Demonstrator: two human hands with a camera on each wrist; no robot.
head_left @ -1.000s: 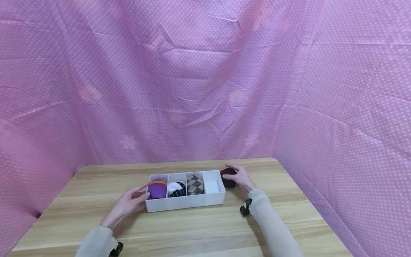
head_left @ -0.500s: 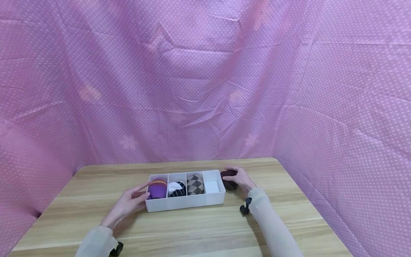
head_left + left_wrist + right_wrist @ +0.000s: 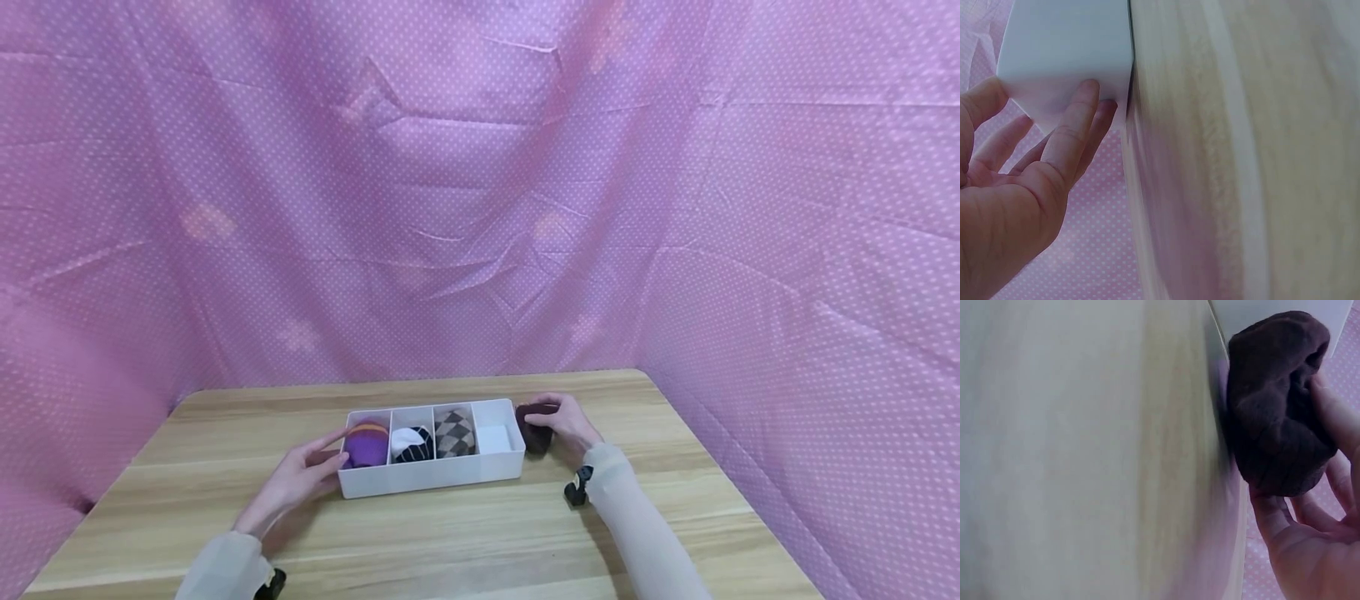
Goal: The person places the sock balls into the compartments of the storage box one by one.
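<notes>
A white divided box [image 3: 431,477] lies across the table. Its compartments hold a purple rolled sock with an orange stripe [image 3: 367,444], a black-and-white rolled sock [image 3: 413,444] and a brown checked rolled sock [image 3: 454,433]; the rightmost compartment is bare. At the box's left end, my left hand [image 3: 298,475] rests nearly straight fingers against the end wall, as the left wrist view shows. Just beyond the right end, my right hand [image 3: 566,421] grips a dark brown rolled sock [image 3: 1279,406] between thumb and fingers, low at the tabletop beside the box.
The wooden table [image 3: 435,550] has bare wood in front of the box. Pink dotted cloth [image 3: 420,250] hangs behind the table and along both sides. A small black device [image 3: 577,486] sits on the right wrist.
The right hand has turned the dark brown sock slightly and shifted a little nearer the front of the table. The left hand stays at the box's end.
</notes>
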